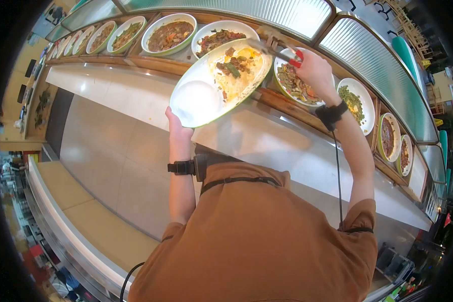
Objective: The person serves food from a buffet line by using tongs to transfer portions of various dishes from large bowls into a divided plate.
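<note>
1. Two hands are working in front of a brown shirt point(267, 241): the left hand point(178, 125) is gripping the lower end of an oval dish point(196, 98), its thumb showing at the edge, its fingers hiding beneath; the right hand point(314, 74) is clasping red-gripped tongs point(279, 54).
2. That dish is hanging tilted near the pale ledge point(121, 90), overlapping a row of filled dishes point(368, 103) in view; whether it is touching any cannot be told.
3. Its glossy shell is suggesting ceramic or hard plastic: probably stiff, perhaps heavy, likely slippery where oil is coating it. A rim grip with a palm supporting underneath is seeming safest.
4. Smooth white walls are curving up to a green-tinged outside; yellow smears and lumpy brown food point(234, 68) are clinging toward the upper end.
5. Behind, ribbed translucent panels point(377, 50) are rising above wooden framing point(156, 63).
</note>
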The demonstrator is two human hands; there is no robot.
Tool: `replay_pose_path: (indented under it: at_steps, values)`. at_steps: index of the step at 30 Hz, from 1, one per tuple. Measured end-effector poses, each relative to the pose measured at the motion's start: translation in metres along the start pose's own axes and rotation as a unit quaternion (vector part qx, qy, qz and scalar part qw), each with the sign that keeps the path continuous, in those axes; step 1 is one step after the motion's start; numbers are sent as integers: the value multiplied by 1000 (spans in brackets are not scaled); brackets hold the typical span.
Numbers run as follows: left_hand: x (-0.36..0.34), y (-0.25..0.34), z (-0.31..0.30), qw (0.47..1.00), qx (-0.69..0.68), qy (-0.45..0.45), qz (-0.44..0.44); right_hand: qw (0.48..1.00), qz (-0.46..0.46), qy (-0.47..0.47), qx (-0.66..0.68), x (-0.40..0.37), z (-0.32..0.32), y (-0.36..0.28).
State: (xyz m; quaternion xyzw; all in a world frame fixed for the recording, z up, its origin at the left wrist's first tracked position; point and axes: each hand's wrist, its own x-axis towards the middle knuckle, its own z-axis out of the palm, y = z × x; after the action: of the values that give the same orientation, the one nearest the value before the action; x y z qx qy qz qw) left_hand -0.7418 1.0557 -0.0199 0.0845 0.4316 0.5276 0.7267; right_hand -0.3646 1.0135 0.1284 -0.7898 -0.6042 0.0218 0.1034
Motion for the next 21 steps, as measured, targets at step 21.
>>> replay_pose_path:
  at_steps: [21]
  values:
    - [-7, 2, 5, 999, 35, 19, -17, 973, 34, 8, -226, -65, -8, 178]
